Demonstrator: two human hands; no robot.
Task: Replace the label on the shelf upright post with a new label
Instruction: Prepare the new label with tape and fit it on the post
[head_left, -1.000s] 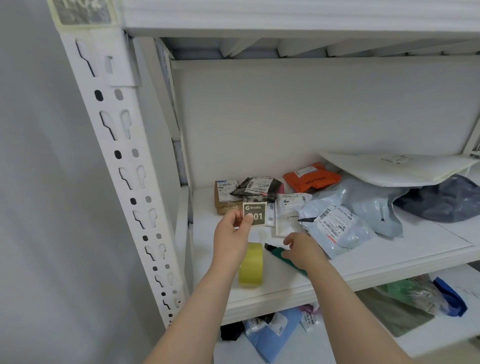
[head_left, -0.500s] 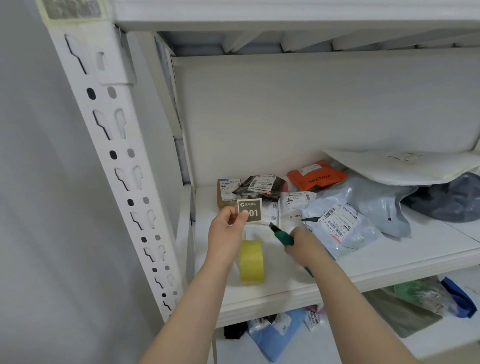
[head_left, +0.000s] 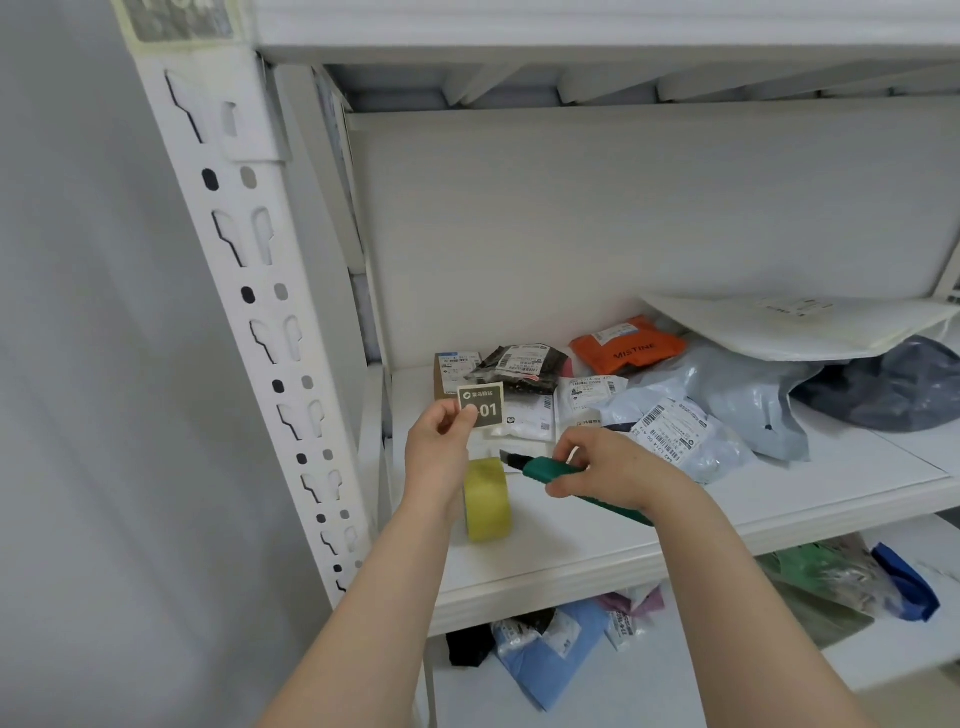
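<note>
New label (dark square, reads "01") is off the post: it's pinched at its lower left corner between thumb and forefinger of the left hand, held up over the near left end of the shelf board. Shelf upright post stands to the left of it, well apart. Old label sits at the top of the post under yellowish tape, half cut off by the frame edge and looks untouched. Right hand has its fingers curled round a green cutter, blade end pointing left at the yellow tape roll, which stands on edge on the board just below the left hand. Parcels are piled further right. My read: tools and new label collected, nothing else done. Left to do: cut or peel the old label off, set the new one on the post, tape it down.
</note>
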